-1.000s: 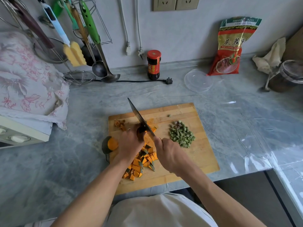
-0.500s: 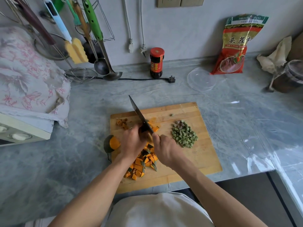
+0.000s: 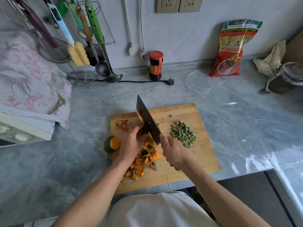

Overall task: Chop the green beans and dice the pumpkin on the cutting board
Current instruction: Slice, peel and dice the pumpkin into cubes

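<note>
A wooden cutting board (image 3: pixel 203 158) lies on the grey counter. My right hand (image 3: pixel 174 151) grips the handle of a dark cleaver (image 3: pixel 146 121), whose blade slants up and away over the board. My left hand (image 3: pixel 131 143) presses on a pumpkin piece (image 3: pixel 145 130) beside the blade; most of that piece is hidden under my fingers. A heap of diced orange pumpkin (image 3: pixel 144 161) lies just below my left hand. Chopped green beans (image 3: pixel 183 134) form a pile on the board's right half. An uncut pumpkin chunk (image 3: pixel 112 144) rests at the board's left edge.
Pumpkin scraps (image 3: pixel 122 124) sit at the board's far left corner. Behind stand a sauce jar (image 3: pixel 155 65), a black plug and cord (image 3: pixel 170 81), a clear lid (image 3: pixel 200 81), a red snack bag (image 3: pixel 232 49) and a brown container (image 3: pixel 287 77). Ladles and a strainer (image 3: pixel 82 77) hang far left, near a floral cloth (image 3: pixel 27 76).
The cleaver's flat side now shows more broadly, tilted over the pumpkin piece. Both hands stay at the same spot on the board.
</note>
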`<state>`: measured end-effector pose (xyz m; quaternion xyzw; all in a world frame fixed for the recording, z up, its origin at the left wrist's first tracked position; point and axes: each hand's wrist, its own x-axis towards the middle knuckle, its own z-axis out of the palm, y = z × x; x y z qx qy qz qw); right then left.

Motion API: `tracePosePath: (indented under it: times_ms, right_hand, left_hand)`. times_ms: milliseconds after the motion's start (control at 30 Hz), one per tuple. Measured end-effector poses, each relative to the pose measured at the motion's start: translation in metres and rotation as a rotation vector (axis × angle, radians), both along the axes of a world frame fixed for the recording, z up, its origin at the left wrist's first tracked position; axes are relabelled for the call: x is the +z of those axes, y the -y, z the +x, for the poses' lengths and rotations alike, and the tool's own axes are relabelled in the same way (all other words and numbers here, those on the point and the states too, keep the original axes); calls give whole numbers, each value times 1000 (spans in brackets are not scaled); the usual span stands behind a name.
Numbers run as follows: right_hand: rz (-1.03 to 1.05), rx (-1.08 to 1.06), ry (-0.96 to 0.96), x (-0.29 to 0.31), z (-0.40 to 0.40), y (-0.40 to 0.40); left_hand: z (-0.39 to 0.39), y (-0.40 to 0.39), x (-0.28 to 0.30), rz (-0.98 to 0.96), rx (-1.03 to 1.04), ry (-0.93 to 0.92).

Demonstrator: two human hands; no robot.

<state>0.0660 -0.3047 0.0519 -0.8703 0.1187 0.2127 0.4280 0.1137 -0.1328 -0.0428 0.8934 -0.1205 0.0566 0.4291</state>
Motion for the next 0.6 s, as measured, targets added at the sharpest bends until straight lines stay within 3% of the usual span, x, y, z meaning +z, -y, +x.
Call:
tracePosePath:
  times_ms: [333, 600]
  right_hand:
    - [40, -12, 60, 11, -22, 1]
    - [-3, -35, 103, 10, -16, -4]
  left_hand:
    - [12, -8, 1, 39, -46, -166]
    - [7, -1, 9, -25, 39, -142]
